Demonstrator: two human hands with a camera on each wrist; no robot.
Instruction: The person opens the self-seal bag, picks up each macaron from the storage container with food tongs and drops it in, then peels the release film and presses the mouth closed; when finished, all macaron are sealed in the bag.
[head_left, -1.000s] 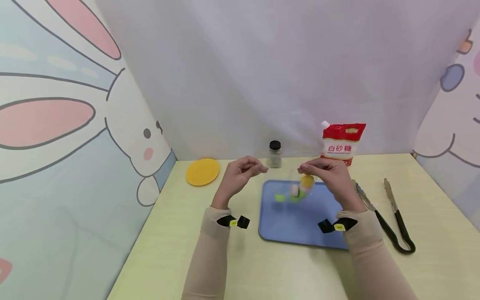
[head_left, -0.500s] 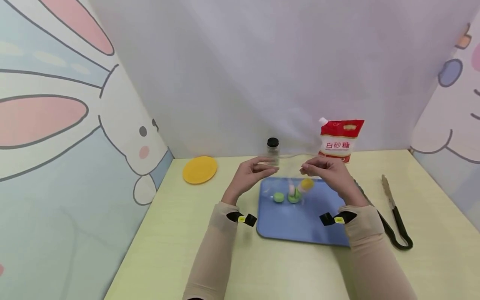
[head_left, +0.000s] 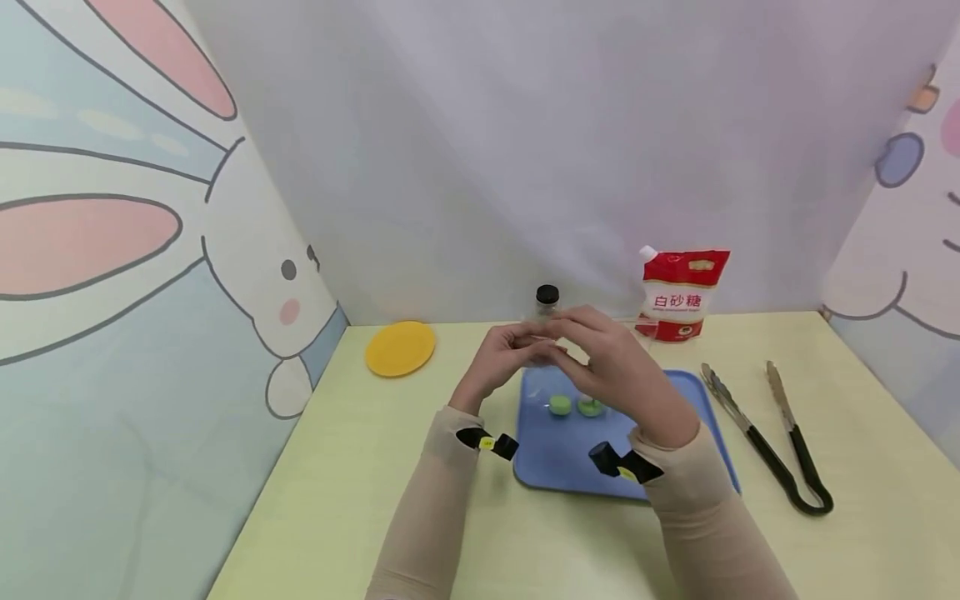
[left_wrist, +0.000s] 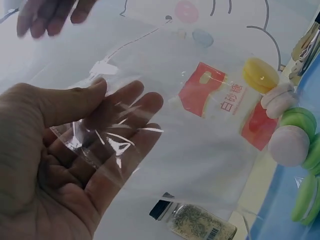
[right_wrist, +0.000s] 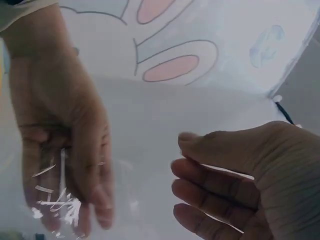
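My left hand (head_left: 495, 362) pinches the top edge of a clear plastic bag (left_wrist: 119, 145) between thumb and fingers. At the bag's far end in the left wrist view are several toy-like macarons: a yellow macaron (left_wrist: 260, 75), a pale pink macaron (left_wrist: 289, 145) and a green macaron (left_wrist: 305, 200). They appear over the blue tray (head_left: 570, 462), where two green ones show in the head view. My right hand (head_left: 615, 367) overlaps the left fingertips in the head view. In the right wrist view, its fingers are loosely bent with nothing between them.
Metal tongs (head_left: 780, 458) with black handles lie right of the tray. A red and white sugar pouch (head_left: 678, 296) stands at the back beside the wall. A small black-capped jar (left_wrist: 200, 222) is behind my hands, and a yellow plate (head_left: 401, 348) sits at the back left.
My right hand has let go of the bag's right side and moved left towards my left hand. The left hand moved slightly right, then stayed, still holding the bag.
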